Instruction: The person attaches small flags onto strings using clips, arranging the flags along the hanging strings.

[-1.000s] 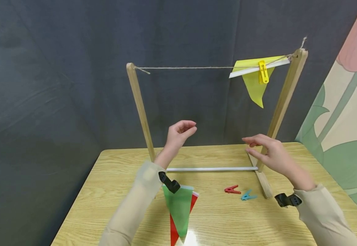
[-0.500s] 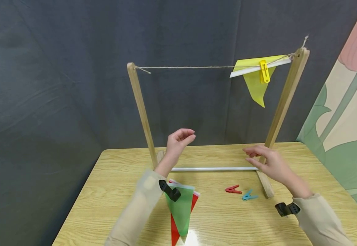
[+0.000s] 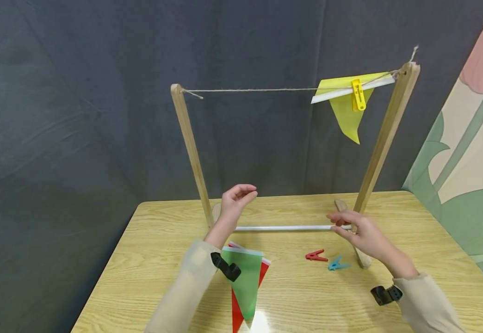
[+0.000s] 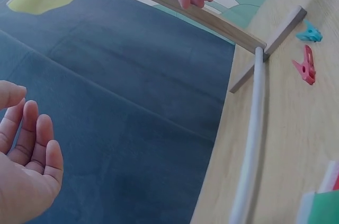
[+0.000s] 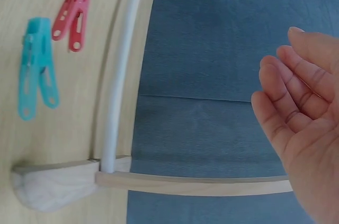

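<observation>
My left hand (image 3: 233, 208) hovers above the table, behind the green pennant, its fingers loosely bent and holding nothing. My right hand (image 3: 360, 231) hangs in the air by the right post, also holding nothing, fingers relaxed in the right wrist view. On the table lie a green pennant (image 3: 243, 277) and a red pennant (image 3: 237, 314) partly under it. A red clothespin (image 3: 316, 255) and a blue clothespin (image 3: 338, 263) lie left of my right forearm. A yellow pennant (image 3: 345, 115) hangs from the string (image 3: 250, 90), held by a yellow clothespin (image 3: 358, 95).
The wooden frame has a left post (image 3: 191, 148), a right post (image 3: 387, 138) and a white bar (image 3: 283, 228) low between them. It stands on the wooden table (image 3: 141, 259). Behind is a dark curtain (image 3: 100, 92); a painted panel (image 3: 470, 175) stands at the right.
Both hands have sunk toward the table, the left one more and slightly leftward. The pennants and clothespins stay where they were; the head view shifts slightly.
</observation>
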Demonstrator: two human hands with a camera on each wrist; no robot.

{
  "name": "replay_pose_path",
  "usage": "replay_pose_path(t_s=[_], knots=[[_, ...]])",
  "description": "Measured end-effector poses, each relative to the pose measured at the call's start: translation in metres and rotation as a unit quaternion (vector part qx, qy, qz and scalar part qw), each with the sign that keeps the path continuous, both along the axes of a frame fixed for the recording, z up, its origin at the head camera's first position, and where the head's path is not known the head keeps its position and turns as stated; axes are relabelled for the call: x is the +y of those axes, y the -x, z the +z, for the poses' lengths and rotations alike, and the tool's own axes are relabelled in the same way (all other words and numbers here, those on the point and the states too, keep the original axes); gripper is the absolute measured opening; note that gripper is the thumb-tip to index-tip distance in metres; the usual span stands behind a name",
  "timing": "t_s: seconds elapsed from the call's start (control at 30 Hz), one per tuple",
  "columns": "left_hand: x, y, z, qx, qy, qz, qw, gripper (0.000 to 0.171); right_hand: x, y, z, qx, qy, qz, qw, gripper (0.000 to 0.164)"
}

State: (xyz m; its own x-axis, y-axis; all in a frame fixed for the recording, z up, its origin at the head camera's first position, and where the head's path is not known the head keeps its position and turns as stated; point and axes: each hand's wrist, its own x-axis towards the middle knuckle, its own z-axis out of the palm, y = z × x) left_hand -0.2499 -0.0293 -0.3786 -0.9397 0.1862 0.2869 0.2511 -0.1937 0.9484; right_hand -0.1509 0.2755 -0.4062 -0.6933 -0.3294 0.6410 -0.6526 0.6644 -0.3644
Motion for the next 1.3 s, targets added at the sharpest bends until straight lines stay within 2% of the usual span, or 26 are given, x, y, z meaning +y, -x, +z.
replay_pose_path(t_s=[0.3, 0.63, 0.9, 1.07, 1.3], knots=[[-0.011, -0.005, -0.018, -0.041, 0.009, 0.012, 0.999, 0.02, -0.001, -0.002, -0.016, -0.006, 0.015, 0.018, 1.0, 0.034], [-0.018, -0.006, -0.039, -0.071, 0.02, 0.015, 0.9972, 0.025, -0.001, -0.005, -0.032, -0.043, 0.014, -0.004, 0.999, 0.027], [-0.025, -0.012, -0.056, -0.108, 0.026, 0.019, 0.9937, 0.023, 0.001, -0.006, -0.049, -0.068, 0.015, 0.001, 0.998, 0.026], [-0.03, -0.015, -0.068, -0.114, 0.03, 0.017, 0.9929, 0.018, 0.004, -0.008, -0.057, -0.066, 0.009, 0.002, 0.998, 0.026], [-0.038, -0.018, -0.083, -0.126, 0.058, 0.023, 0.9901, 0.024, 0.008, -0.01, -0.069, -0.085, 0.012, 0.006, 0.996, 0.026]])
